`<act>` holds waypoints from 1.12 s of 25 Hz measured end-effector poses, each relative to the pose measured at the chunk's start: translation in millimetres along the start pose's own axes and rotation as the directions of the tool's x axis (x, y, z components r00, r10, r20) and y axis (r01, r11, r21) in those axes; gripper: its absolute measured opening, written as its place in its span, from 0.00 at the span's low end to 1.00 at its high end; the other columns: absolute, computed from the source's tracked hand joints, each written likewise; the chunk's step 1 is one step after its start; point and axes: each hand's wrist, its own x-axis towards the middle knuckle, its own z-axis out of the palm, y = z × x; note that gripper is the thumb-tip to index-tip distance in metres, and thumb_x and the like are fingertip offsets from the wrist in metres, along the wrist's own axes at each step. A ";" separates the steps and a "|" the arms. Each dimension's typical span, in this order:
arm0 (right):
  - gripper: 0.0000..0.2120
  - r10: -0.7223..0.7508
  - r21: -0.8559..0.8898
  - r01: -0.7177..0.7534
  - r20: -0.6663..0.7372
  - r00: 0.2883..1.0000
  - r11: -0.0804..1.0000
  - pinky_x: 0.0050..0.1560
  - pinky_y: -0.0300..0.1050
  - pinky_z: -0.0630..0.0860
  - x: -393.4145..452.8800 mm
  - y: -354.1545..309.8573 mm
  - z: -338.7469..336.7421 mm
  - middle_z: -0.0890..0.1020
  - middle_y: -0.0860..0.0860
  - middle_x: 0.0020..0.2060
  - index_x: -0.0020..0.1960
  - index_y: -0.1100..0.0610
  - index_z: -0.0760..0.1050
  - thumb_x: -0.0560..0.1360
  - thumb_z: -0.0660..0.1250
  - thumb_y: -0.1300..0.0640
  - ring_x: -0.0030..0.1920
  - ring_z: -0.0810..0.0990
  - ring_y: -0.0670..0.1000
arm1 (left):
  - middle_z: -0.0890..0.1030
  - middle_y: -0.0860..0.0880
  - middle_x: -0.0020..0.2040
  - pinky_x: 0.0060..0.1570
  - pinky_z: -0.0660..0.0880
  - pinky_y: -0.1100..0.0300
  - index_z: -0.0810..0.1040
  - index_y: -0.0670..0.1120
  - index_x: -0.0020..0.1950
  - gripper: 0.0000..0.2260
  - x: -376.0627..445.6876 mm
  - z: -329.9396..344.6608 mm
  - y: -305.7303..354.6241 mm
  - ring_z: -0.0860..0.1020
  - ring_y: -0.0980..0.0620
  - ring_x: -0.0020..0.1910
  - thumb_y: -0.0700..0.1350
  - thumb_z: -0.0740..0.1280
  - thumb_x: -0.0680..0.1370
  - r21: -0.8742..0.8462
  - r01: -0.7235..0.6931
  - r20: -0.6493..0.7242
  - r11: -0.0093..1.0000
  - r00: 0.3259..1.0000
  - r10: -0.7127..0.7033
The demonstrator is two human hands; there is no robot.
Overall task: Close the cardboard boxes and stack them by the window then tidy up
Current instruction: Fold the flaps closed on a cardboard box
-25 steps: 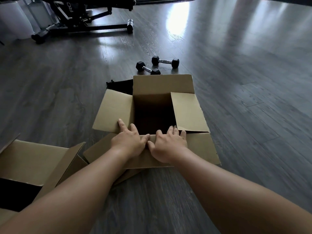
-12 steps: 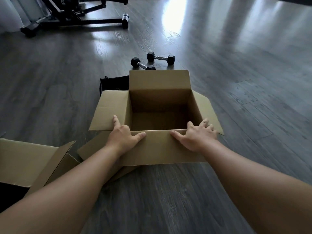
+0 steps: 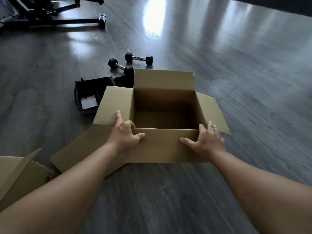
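Observation:
An open cardboard box (image 3: pixel 164 146) stands on the dark wood floor in front of me, its inside bare. Its far flap stands up and both side flaps are spread outward. My left hand (image 3: pixel 125 134) grips the near left corner, thumb on the near face and index finger lying on the left flap. At the near right corner, my right hand (image 3: pixel 206 141) holds the box the same way, thumb on the near face and fingers over the right flap. A second open cardboard box (image 3: pixel 18 174) sits at the lower left, partly cut off.
A flat cardboard sheet (image 3: pixel 76 154) lies under the box's left side. Behind it are an open black case (image 3: pixel 87 97) and two black dumbbells (image 3: pixel 138 58) (image 3: pixel 120 66). A black exercise frame (image 3: pixel 67 21) stands at the far left. Bare floor spreads to the right.
My hands slid apart from the middle of the near flap to its two corners. The right side flap swung from over the opening to outward. My view moved closer to the box.

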 end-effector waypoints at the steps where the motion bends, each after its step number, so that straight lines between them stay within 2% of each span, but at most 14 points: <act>1: 0.55 0.026 0.021 -0.026 -0.010 1.000 0.999 0.71 0.70 0.63 -0.9 11.5 -1.8 0.54 0.59 0.80 0.77 0.54 0.60 0.63 0.61 0.19 0.80 0.52 0.61 | 0.42 0.37 0.81 0.68 0.66 0.55 0.78 0.46 0.64 0.26 0.4 3.7 8.3 0.66 0.37 0.74 0.57 0.76 0.72 -0.012 -0.022 0.020 1.000 1.000 0.022; 3: 0.56 0.076 0.047 -0.075 -0.027 0.997 0.996 0.71 0.70 0.63 -2.7 34.7 -4.7 0.53 0.57 0.81 0.78 0.56 0.59 0.63 0.64 0.20 0.80 0.51 0.59 | 0.42 0.37 0.81 0.68 0.66 0.54 0.73 0.48 0.71 0.29 0.9 13.8 24.2 0.66 0.36 0.74 0.54 0.76 0.73 -0.028 -0.068 0.051 0.997 0.996 0.070; 6: 0.58 0.115 0.091 -0.109 -0.066 0.991 0.990 0.74 0.67 0.62 -4.8 68.5 -8.9 0.53 0.58 0.81 0.79 0.59 0.57 0.63 0.68 0.23 0.80 0.51 0.59 | 0.42 0.38 0.81 0.70 0.66 0.49 0.58 0.52 0.80 0.41 2.1 32.3 46.9 0.62 0.36 0.76 0.49 0.78 0.72 -0.093 -0.112 0.105 0.989 0.987 0.122; 8: 0.59 0.124 0.152 -0.108 -0.098 0.987 0.982 0.76 0.63 0.60 -6.0 84.9 -10.4 0.55 0.60 0.80 0.80 0.61 0.54 0.64 0.72 0.27 0.80 0.52 0.59 | 0.42 0.40 0.82 0.72 0.63 0.47 0.48 0.51 0.82 0.49 5.0 41.0 56.7 0.58 0.37 0.78 0.50 0.78 0.72 -0.074 -0.097 0.112 0.992 0.988 0.105; 10: 0.58 0.128 0.201 -0.101 -0.123 0.984 0.974 0.77 0.59 0.59 -7.3 92.3 -8.0 0.57 0.60 0.80 0.80 0.62 0.52 0.66 0.74 0.30 0.80 0.53 0.59 | 0.44 0.42 0.82 0.72 0.63 0.46 0.41 0.47 0.82 0.53 7.6 46.8 60.1 0.57 0.39 0.79 0.55 0.76 0.72 0.023 -0.055 0.083 0.998 0.995 0.053; 13: 0.57 0.132 0.208 -0.100 -0.147 0.980 0.973 0.76 0.55 0.59 -7.0 90.1 -2.9 0.58 0.60 0.80 0.81 0.62 0.52 0.67 0.75 0.33 0.80 0.54 0.59 | 0.44 0.43 0.82 0.70 0.65 0.47 0.42 0.41 0.81 0.52 6.3 53.1 59.7 0.60 0.40 0.78 0.59 0.74 0.73 0.100 0.001 0.057 0.995 0.998 -0.007; 16: 0.56 0.135 0.260 -0.097 -0.135 0.982 0.961 0.78 0.56 0.57 -5.3 85.7 -6.4 0.58 0.61 0.79 0.81 0.63 0.52 0.67 0.77 0.36 0.80 0.54 0.60 | 0.46 0.45 0.82 0.75 0.60 0.49 0.46 0.42 0.82 0.51 9.2 52.6 55.2 0.53 0.45 0.80 0.56 0.76 0.72 -0.055 0.063 0.147 0.996 0.988 -0.054; 18: 0.52 0.127 0.231 -0.091 -0.147 0.981 0.969 0.78 0.60 0.55 -9.2 78.9 -8.1 0.58 0.62 0.79 0.81 0.61 0.53 0.69 0.75 0.38 0.80 0.53 0.62 | 0.47 0.47 0.83 0.76 0.60 0.47 0.48 0.43 0.82 0.51 10.6 46.7 50.7 0.51 0.46 0.80 0.56 0.77 0.72 -0.167 0.076 0.209 0.983 0.977 -0.040; 20: 0.44 0.056 0.077 -0.043 -0.182 0.982 0.996 0.75 0.68 0.51 -16.0 59.8 -6.8 0.60 0.60 0.79 0.80 0.56 0.58 0.71 0.67 0.37 0.80 0.54 0.61 | 0.46 0.48 0.83 0.76 0.58 0.47 0.50 0.44 0.82 0.49 7.8 38.3 44.2 0.50 0.47 0.81 0.58 0.76 0.72 -0.168 0.033 0.207 0.985 0.978 0.003; 22: 0.37 -0.092 -0.002 0.093 -0.181 0.979 0.996 0.75 0.68 0.49 -20.5 24.8 -2.4 0.62 0.58 0.78 0.77 0.53 0.65 0.72 0.64 0.38 0.79 0.56 0.59 | 0.47 0.48 0.82 0.76 0.57 0.50 0.53 0.43 0.81 0.45 4.5 28.0 33.6 0.51 0.47 0.80 0.59 0.73 0.74 -0.137 -0.016 0.162 0.990 0.986 0.039; 25: 0.28 -0.384 0.046 0.391 -0.121 0.916 0.919 0.77 0.59 0.54 -21.8 -45.7 7.3 0.65 0.59 0.77 0.73 0.56 0.72 0.76 0.65 0.45 0.79 0.59 0.58 | 0.52 0.44 0.82 0.74 0.58 0.51 0.59 0.42 0.79 0.38 0.2 5.7 7.0 0.56 0.44 0.79 0.59 0.69 0.77 -0.088 -0.024 0.024 0.996 0.999 0.026; 28: 0.29 -0.582 0.104 0.590 -0.093 0.808 0.801 0.78 0.48 0.51 -24.3 -120.3 23.5 0.63 0.58 0.78 0.76 0.58 0.67 0.78 0.65 0.49 0.79 0.57 0.57 | 0.57 0.40 0.80 0.74 0.61 0.50 0.62 0.43 0.78 0.33 -6.2 -19.7 -38.2 0.59 0.42 0.78 0.56 0.67 0.79 -0.051 0.062 -0.011 0.997 0.998 -0.063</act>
